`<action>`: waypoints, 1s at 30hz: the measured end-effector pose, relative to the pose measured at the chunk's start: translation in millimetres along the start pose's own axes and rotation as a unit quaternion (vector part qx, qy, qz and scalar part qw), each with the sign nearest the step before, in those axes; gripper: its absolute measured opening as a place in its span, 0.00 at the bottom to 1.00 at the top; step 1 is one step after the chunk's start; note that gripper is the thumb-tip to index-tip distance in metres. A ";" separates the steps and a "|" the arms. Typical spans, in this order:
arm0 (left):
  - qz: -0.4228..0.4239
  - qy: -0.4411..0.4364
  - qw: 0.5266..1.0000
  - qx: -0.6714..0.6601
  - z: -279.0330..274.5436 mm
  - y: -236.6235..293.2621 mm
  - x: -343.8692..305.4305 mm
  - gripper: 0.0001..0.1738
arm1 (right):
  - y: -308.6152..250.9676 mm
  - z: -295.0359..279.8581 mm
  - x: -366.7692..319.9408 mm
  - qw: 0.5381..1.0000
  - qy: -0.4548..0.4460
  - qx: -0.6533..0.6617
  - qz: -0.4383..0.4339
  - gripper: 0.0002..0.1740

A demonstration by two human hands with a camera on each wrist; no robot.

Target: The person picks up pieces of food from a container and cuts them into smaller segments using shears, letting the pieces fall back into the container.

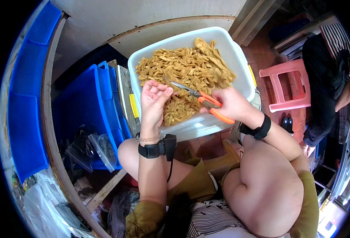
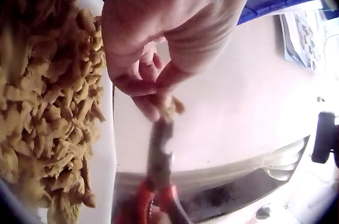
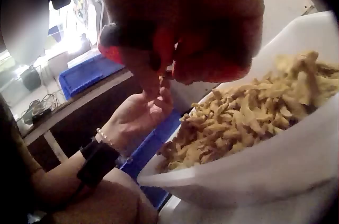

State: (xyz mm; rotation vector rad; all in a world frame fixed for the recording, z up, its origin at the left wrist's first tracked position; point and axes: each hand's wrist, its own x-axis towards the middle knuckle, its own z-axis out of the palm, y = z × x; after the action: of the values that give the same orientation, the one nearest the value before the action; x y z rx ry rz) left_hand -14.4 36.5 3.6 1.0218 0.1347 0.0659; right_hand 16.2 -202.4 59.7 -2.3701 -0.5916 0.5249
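Note:
My right hand grips orange-handled scissors, whose metal blades point left toward my other hand. My left hand pinches a small yellow-brown piece between thumb and fingertips, with the scissor tips right at it. Both hands are above the near part of a white plastic tub with yellow handles. It holds a heap of soft-looking yellow-brown pieces, many short and curled. A longer, larger one lies on top at the far right. In the right wrist view the scissors are mostly dark behind the right hand.
Stacked blue bins stand left of the tub, with clear plastic bags by them. A wooden edge runs along the left. To the right are a pink stool and another person. A pale panel closes the far side.

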 end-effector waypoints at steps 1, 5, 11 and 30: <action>0.008 -0.008 1.000 -0.004 0.5 -2.0 -0.1 0.20 | 0.4 -0.1 0.2 1.000 0.000 0.000 0.000 0.30; -0.016 -0.020 0.999 0.046 9.3 -7.6 -4.4 0.21 | -4.0 -3.3 -0.2 1.000 0.003 -0.028 0.012 0.30; 0.008 0.059 0.997 0.041 5.5 -4.9 -0.1 0.15 | -1.3 -7.9 -0.9 0.999 0.045 -0.009 0.024 0.30; 0.014 0.118 0.982 -0.145 3.2 -4.4 -1.6 0.16 | -1.6 -9.2 0.0 0.996 -0.073 -0.048 -0.022 0.34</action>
State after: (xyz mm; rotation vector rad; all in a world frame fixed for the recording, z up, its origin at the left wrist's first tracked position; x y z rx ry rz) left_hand -15.6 31.3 1.7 0.7220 0.3181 0.2276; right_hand 20.3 -205.8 67.4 -2.4168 -0.7490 0.6681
